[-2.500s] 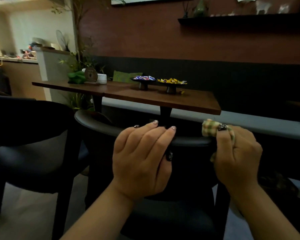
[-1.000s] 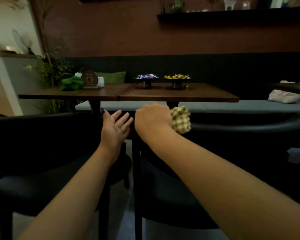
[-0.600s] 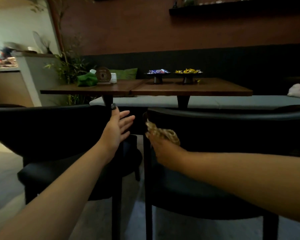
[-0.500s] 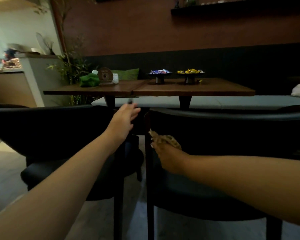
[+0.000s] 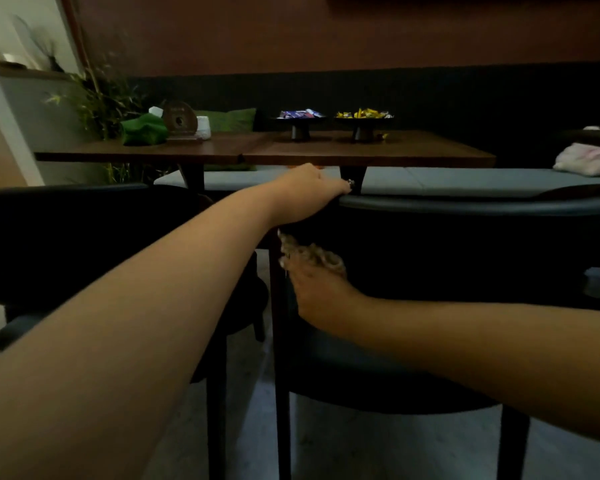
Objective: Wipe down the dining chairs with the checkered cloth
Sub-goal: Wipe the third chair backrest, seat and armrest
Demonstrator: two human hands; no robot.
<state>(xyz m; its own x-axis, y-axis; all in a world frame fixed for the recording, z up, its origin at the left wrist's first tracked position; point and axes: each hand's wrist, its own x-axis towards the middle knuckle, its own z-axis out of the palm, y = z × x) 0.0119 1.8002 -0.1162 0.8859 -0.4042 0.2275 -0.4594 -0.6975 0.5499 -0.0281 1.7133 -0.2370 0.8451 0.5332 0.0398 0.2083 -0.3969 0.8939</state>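
The checkered cloth (image 5: 310,255) is tan and green with little squares. It is all bunched up in a small ball. It sits against the left back edge of the dark chair (image 5: 465,244), under the top rail.

The right hand (image 5: 317,289) holds the cloth and pushes it on the chair. Its fingers are bent around the cloth, so most of the cloth is hidden. The left hand (image 5: 307,195) is on the top of the same chair, at the left end. Its fingers curl over the rail and hold it.

Another dark chair (image 5: 84,237) stands just beside it on the left. Behind the chairs is a brown wooden table (image 5: 413,152). On it stand two small black dishes with bright candies (image 5: 333,116). A green cloth (image 5: 142,129) lies near the left end. A long gray bench (image 5: 447,180) runs behind the table. The wall (image 5: 291,32) is dark red-brown. The floor (image 5: 378,452) is gray.
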